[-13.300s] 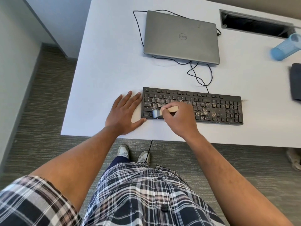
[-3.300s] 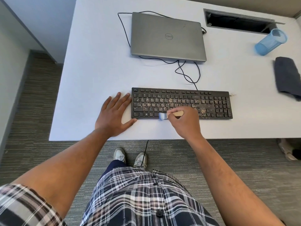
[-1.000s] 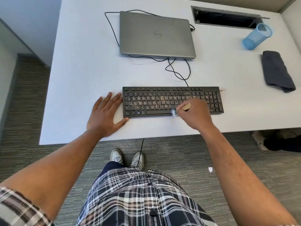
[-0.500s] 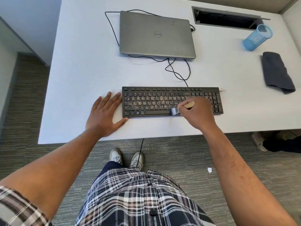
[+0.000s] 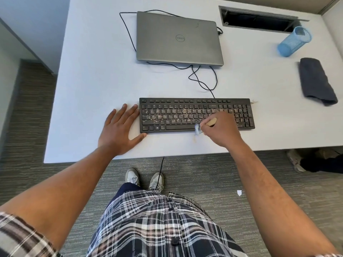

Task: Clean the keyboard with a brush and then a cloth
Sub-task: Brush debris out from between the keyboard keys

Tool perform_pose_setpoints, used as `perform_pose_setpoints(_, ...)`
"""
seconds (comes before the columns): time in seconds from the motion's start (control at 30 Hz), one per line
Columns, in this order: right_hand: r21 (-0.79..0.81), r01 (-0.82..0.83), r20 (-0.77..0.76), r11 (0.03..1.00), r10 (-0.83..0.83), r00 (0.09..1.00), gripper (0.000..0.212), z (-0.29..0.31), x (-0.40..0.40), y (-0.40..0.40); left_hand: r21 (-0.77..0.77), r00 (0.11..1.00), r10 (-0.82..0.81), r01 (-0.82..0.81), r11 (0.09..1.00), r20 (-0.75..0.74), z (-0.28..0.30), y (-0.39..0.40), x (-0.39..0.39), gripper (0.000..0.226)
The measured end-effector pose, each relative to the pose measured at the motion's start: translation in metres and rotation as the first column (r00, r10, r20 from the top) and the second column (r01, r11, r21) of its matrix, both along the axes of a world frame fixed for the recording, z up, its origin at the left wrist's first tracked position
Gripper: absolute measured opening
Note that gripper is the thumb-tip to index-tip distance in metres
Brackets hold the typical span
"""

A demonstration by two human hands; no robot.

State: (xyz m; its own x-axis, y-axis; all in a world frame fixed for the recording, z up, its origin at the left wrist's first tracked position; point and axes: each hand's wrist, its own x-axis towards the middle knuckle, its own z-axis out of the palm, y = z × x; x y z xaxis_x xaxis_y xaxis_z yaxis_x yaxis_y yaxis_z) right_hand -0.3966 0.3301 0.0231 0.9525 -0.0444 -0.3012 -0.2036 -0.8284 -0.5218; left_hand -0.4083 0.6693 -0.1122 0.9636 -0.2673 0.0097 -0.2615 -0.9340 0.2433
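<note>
A black keyboard [image 5: 176,115] speckled with tan crumbs lies near the front edge of the white desk [image 5: 96,80]. My right hand [image 5: 220,130] grips a small wooden-handled brush [image 5: 198,129]; its pale bristles sit at the keyboard's front edge, right of the space bar. My left hand [image 5: 118,130] lies flat on the desk, fingers spread, thumb against the keyboard's lower left corner. A dark grey cloth [image 5: 315,80] lies folded at the right of the desk, away from both hands.
A closed grey laptop [image 5: 178,38] sits behind the keyboard, with black cables [image 5: 202,78] looping between them. A blue cup [image 5: 295,41] lies tilted at the back right near a cable slot [image 5: 259,21]. A few crumbs [image 5: 194,139] lie on the desk under the brush.
My right hand has drawn the brush down to the keyboard's front edge, and crumbs now lie on the desk in front. The left hand has stayed put.
</note>
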Motion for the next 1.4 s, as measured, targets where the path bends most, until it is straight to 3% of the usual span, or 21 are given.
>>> perform_pose_setpoints(0.2, 0.057, 0.061, 0.096, 0.997, -0.067, 0.993, 0.012, 0.002, 0.002, -0.003, -0.001, 1.0, 0.001, -0.001, 1.0, 0.0, 0.001, 0.0, 0.0, 0.09)
perform_pose_setpoints(0.37, 0.061, 0.027, -0.02, 0.998, -0.026, 0.999, 0.023, 0.003, 0.001, -0.001, 0.005, 1.0, 0.002, -0.002, 1.0, -0.004, 0.001, 0.0, 0.0, 0.09)
perform_pose_setpoints(0.5, 0.24, 0.091, 0.058, 0.967, -0.108, 0.993, 0.01, 0.01, 0.001, 0.005, 0.005, 1.0, 0.0, 0.0, 1.0, -0.002, 0.001, 0.0, 0.0, 0.09)
perform_pose_setpoints(0.63, 0.427, 0.085, -0.011, 0.9, -0.089, 0.996, 0.008, 0.0, -0.007, 0.042, 0.003, 1.0, -0.002, 0.002, 1.0, 0.007, 0.0, 0.0, 0.0, 0.09)
perform_pose_setpoints(0.77, 0.401, 0.073, 0.016, 0.913, -0.087, 0.996, 0.012, -0.021, -0.014, 0.061, 0.0, 1.0, -0.002, 0.002, 1.0, 0.003, 0.0, 0.001, 0.0, 0.09)
perform_pose_setpoints(1.17, 0.068, 0.175, 0.12, 0.982, -0.182, 0.976, 0.01, -0.014, -0.006, -0.004, 0.02, 1.0, -0.008, 0.008, 1.0, -0.006, 0.0, 0.001, 0.0, 0.091)
perform_pose_setpoints(1.33, 0.216, 0.117, 0.133, 0.969, -0.148, 0.98, 0.01, -0.005, -0.009, 0.018, 0.022, 1.0, -0.007, 0.007, 1.0, -0.007, 0.001, 0.001, 0.0, 0.091)
perform_pose_setpoints(1.4, 0.181, 0.084, 0.132, 0.98, -0.108, 0.985, 0.01, -0.011, -0.009, 0.021, 0.023, 1.0, -0.006, 0.006, 1.0, -0.004, 0.001, 0.0, 0.0, 0.091)
